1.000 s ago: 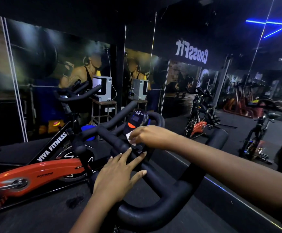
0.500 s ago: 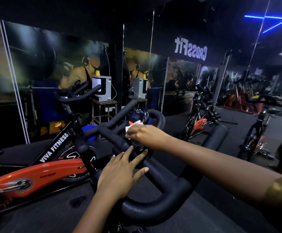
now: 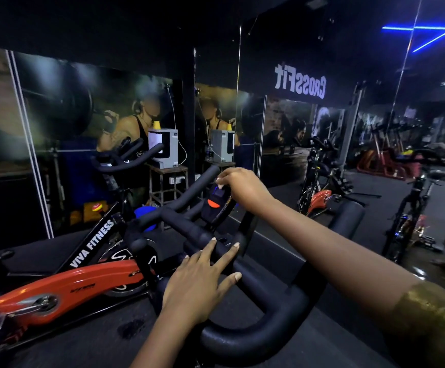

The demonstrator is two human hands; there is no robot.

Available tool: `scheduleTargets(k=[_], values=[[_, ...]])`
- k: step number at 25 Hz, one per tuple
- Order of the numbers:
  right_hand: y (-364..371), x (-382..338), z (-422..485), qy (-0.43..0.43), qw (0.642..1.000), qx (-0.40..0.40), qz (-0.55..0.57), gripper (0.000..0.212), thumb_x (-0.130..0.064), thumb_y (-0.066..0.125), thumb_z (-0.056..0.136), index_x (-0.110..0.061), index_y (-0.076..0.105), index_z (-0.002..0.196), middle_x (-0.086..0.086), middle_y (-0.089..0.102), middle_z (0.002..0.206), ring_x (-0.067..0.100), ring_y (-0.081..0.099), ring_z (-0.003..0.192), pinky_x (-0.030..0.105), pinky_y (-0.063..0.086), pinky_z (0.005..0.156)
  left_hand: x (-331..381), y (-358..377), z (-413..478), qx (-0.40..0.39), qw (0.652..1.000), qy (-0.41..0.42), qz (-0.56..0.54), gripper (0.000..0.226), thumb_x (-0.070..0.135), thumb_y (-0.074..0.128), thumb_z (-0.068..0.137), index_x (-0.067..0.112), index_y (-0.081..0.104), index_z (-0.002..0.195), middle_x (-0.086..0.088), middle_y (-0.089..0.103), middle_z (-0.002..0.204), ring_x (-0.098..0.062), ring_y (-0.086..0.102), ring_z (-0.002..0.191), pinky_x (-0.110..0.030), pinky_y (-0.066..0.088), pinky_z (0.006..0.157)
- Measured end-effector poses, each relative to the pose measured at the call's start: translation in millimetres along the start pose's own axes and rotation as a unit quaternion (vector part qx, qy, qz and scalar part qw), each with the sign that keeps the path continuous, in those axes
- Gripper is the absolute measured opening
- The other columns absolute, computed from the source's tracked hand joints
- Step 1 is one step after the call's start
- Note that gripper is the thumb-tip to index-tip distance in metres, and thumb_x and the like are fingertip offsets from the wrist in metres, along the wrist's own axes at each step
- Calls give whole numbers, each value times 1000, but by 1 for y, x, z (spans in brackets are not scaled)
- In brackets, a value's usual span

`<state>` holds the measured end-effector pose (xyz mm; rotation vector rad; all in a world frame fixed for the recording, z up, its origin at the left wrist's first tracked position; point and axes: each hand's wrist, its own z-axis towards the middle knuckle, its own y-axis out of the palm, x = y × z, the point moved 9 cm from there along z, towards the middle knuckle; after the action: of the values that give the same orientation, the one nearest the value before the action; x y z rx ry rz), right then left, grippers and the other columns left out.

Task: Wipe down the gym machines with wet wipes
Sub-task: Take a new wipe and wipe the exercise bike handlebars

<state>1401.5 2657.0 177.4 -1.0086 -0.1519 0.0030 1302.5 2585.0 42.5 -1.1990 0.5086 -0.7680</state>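
Where the mirrored wall (image 3: 282, 144) closes off the dark gym, spin bikes stand before it. The orange-and-black neighbour bike (image 3: 64, 285), lettered VIVA FITNESS, is on the left. In the foreground is the black handlebar (image 3: 269, 330) of the nearest machine, looping up towards the mirror. The left hand (image 3: 202, 282) lies flat on the handlebar's central bar — fingers straight and spread, holding nothing. The right hand (image 3: 240, 185) reaches further forward, its fingers curled over the top edge of the small console (image 3: 218, 195) mounted on the handlebar, above the orange button (image 3: 213, 203) — whether a wipe lies under those fingers cannot be told.
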Motion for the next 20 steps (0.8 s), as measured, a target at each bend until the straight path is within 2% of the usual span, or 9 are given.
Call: scheduleTargets(k=[4,6,10,12,14,15,17,19,20], values=[[-2,33,-40,142,979,100,107,35,-5,52,88,-13,62,120,14,65,110,32,60,103,37,47,86,-1,-2,-1,8,1000,1,-5,58,62,19,95,52,-7,145,2,-2,161,-20,22,142,-32,19,115],[0,23,-61,162,966,144,142,33,-2,49,87,-10,63,116,14,67,107,32,62,99,37,49,83,-1,-1,-1,7,1000,1,-6,58,62,19,95,51,-7,145,1,-2,161,-21,22,142,-32,20,114],[2,-9,-80,118,976,151,105,28,-1,48,84,-7,60,109,14,67,86,33,65,77,36,47,64,0,-2,-1,6,1000,6,-9,58,62,19,94,51,-6,146,2,-2,160,-20,23,142,-32,22,113],[8,-31,-81,62,988,109,95,31,-4,47,82,-8,60,110,12,66,92,32,65,75,35,46,62,0,-2,0,4,1000,1,-5,58,62,19,95,47,2,148,2,-3,160,-19,22,142,-31,23,112],[22,-52,-80,3,998,31,59,32,-9,42,83,-11,60,111,7,64,103,32,64,82,37,45,64,-1,-1,0,0,1000,-2,1,58,61,20,95,42,11,149,2,-4,160,-20,22,142,-31,23,113],[21,-57,-79,-15,998,18,59,33,-10,41,82,-11,61,109,6,65,103,31,64,85,37,45,65,-2,0,-1,-4,1000,-2,2,58,61,20,95,41,12,149,1,-4,160,-20,22,142,-31,22,113],[3,-51,-75,-27,994,63,84,34,-11,44,75,-8,66,102,7,69,100,28,67,87,33,51,66,-1,0,-2,-5,1000,1,0,58,62,19,95,46,5,148,2,-4,160,-20,23,142,-32,22,113],[-23,-37,-71,-28,986,154,48,34,-7,50,69,-5,70,96,10,71,98,25,70,83,32,57,60,0,-1,-1,-3,1000,4,1,59,63,19,94,50,-5,146,2,-3,160,-21,24,142,-32,23,112],[-27,-30,-67,-26,985,169,25,32,-6,52,69,-3,71,94,12,71,97,27,70,81,34,57,57,0,-1,-1,-3,1000,5,-1,59,63,19,94,51,-7,146,2,-3,160,-21,24,141,-32,24,112]])
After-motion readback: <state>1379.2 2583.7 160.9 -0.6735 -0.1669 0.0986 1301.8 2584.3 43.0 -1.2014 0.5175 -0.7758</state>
